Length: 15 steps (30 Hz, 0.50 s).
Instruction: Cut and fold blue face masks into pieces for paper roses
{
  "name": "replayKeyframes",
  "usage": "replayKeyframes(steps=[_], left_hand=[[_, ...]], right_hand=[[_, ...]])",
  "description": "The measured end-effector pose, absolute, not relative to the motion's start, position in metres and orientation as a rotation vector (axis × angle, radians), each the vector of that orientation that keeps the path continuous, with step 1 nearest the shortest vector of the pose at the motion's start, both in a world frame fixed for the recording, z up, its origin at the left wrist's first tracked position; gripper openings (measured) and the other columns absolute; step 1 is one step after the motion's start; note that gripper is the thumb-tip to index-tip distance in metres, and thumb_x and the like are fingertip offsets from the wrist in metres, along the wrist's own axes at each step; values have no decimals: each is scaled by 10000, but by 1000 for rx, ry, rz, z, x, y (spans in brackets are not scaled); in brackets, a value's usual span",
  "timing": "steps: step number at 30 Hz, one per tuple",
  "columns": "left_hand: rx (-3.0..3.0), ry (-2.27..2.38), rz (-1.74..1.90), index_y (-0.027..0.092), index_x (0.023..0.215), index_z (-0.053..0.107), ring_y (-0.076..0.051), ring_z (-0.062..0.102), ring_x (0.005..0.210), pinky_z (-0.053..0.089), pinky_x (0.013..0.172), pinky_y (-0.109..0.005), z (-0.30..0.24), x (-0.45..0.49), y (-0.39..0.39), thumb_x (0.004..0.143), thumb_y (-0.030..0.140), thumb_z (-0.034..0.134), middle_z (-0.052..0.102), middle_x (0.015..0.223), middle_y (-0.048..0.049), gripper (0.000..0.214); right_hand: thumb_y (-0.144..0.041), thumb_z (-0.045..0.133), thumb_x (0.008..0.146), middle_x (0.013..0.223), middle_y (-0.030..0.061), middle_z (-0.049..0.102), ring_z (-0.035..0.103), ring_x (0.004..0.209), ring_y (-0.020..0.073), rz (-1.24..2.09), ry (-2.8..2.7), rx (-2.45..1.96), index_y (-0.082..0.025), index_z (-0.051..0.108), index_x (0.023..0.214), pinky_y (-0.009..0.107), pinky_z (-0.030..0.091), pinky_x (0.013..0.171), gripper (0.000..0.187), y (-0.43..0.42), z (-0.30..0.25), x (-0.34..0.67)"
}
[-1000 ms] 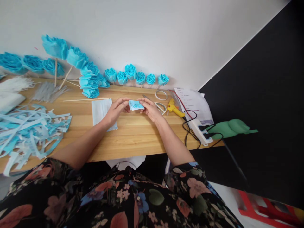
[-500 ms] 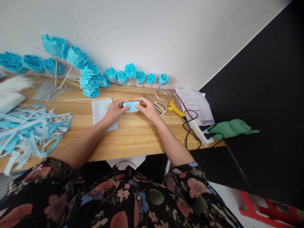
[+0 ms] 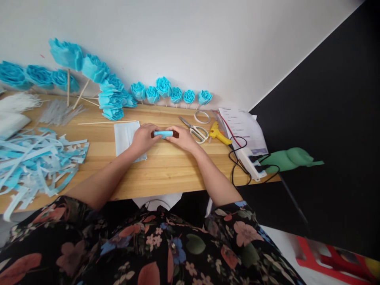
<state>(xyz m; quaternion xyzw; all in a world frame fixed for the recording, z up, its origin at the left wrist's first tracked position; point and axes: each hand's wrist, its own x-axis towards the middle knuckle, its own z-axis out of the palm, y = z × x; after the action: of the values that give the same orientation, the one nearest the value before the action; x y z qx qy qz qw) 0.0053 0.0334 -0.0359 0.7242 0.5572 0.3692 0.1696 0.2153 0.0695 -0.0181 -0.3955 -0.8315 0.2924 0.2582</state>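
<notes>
Landmark for all places: the scissors

- Strips: heaped well to the left of the scissors. Loose and tangled; best left out of the reach of the work
- Sheet: flat on the tabletop, left of the scissors, partly covered by the left wrist in this view. Forearm should stay light here so the sheet does not drag
- Left hand: left of the scissors, clamped on the left end of the blue piece
- Blue piece: near the scissors, on their left, held between both hands. Narrow, bar-like; folded or rolled, cannot tell which. Contact with tabletop also unclear
- Right hand: just left of the scissors, clamped on the right end

Judgement: step in hand looks like compacting the piece. Match pressure at both ends, turn both thumbs together, square the edges before pressing; uneven pull would likely skew it or let layers spring

- Glue gun: just right of the scissors. If hot, right elbow and wrist should swing wide of it
</notes>
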Motion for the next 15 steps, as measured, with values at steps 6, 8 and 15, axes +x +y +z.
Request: replayKeyframes(steps=[6,8,15], left_hand=[[1950,1490,1101,210,848,732,-239,630,837,455,789,-349,-31,8,31,782,377,696,725,856,-64,183],[1899,1443,1106,210,873,733,-238,645,853,470,812,-351,-30,10,29,777,410,710,740,891,-62,223],[1737,1373,1216,167,1069,721,-263,689,1063,492,986,-390,-24,8,25,986,632,389,765,1110,-134,576]], right_hand=[[-346,667,834,977,33,722,625,897,191,903,-2082,-1041,-201,684,976,316,460,848,204,65,-13,214],[-380,654,843,997,37,722,632,915,192,921,-2010,-1015,-196,674,983,319,469,870,232,63,-9,215],[-323,628,873,1061,64,739,636,1009,239,631,-2068,-965,-219,707,1022,380,458,964,199,62,1,219]])
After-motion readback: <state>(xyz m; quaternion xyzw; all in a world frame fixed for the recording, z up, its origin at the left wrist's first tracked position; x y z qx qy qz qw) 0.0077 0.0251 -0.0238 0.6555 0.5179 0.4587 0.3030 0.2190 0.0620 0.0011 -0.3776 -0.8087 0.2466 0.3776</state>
